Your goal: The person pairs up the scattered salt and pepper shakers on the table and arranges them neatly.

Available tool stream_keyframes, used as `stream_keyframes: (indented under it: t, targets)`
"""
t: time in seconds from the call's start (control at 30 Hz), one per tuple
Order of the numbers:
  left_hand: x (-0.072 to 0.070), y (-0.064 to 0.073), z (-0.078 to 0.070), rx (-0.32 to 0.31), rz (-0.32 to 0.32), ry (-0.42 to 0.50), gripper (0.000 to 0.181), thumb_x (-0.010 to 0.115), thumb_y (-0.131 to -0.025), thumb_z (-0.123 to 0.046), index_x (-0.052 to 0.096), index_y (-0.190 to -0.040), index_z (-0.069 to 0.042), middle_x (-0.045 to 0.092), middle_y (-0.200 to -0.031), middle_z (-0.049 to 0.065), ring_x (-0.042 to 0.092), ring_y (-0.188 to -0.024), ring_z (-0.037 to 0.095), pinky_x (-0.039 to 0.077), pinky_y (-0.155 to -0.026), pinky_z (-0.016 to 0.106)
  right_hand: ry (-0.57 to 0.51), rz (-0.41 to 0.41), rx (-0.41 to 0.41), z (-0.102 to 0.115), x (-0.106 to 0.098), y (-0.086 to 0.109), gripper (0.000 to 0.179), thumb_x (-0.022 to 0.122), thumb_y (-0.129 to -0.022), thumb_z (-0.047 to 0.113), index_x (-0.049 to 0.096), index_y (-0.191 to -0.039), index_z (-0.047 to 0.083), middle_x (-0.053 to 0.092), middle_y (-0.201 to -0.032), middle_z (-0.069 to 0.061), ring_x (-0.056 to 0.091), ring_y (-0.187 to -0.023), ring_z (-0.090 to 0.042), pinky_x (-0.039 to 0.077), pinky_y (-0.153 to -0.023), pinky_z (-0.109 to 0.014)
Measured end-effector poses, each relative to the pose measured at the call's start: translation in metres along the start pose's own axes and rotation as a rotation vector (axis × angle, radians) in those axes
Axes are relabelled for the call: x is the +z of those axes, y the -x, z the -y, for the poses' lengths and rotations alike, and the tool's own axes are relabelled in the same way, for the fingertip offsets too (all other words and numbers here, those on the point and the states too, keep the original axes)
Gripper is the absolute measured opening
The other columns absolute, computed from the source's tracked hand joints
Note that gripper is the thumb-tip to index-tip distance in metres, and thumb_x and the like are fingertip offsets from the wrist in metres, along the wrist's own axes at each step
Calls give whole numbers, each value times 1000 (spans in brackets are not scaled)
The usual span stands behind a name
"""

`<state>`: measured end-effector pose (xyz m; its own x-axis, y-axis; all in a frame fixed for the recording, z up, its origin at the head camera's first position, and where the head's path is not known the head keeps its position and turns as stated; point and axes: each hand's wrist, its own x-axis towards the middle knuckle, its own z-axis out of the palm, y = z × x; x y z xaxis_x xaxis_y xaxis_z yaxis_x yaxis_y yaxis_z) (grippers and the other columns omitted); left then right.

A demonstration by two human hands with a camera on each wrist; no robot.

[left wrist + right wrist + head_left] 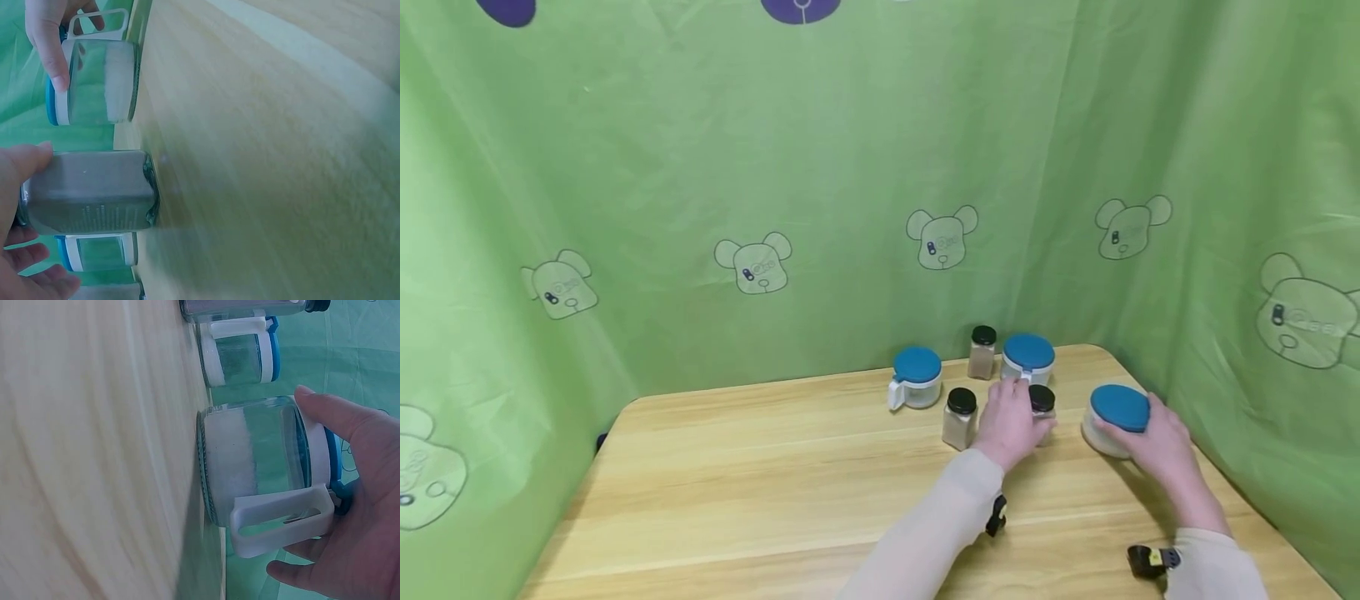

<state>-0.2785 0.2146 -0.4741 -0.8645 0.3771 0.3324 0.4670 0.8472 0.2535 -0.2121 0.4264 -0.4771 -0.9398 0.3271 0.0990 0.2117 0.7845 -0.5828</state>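
Observation:
My left hand [1006, 425] grips a square glass spice jar [1042, 399] by its black-lidded top, thumb on one side and fingers round the other. Pale brown powder fills this jar in the left wrist view, and its base is close to the wooden table. At the table's right edge, my right hand [1167, 450] holds a round glass seasoning jar [1118, 407] around its blue lid and white collar. White grains lie in its lower part in the right wrist view, and its white handle [281, 520] faces that wrist's camera.
Beside the left hand stands another black-lidded spice jar [959, 419]. Behind are a third spice jar [982, 353] and two blue-lidded seasoning jars, one at left [917, 379] and one at right [1028, 354]. A green curtain [820, 308] borders the wooden table [737, 475] at the back and sides.

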Motion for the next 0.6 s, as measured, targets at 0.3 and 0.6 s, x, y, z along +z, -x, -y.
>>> stream_keyframes:
  t: [0.3, 0.6]
  targets:
    - [5, -1, 4, -2, 0, -68, 74, 59, -82, -71, 54, -131, -17, 54, -134, -4, 47, -131, 13, 41, -107, 22, 0, -14, -13, -2, 3, -2, 110, 64, -88, 54, 2, -148, -15, 20, -142, -49, 24, -125, -67, 29, -95, -76]
    - [11, -2, 7, 31, -18, -106, 75, 59, -81, -72, 56, -132, -18, 56, -136, -6, 43, -138, 16, 33, -114, 24, -10, -12, -6, -3, 2, -3, 110, 63, -88, 54, 2, -149, -14, 20, -143, -48, 24, -126, -66, 29, -95, -75]
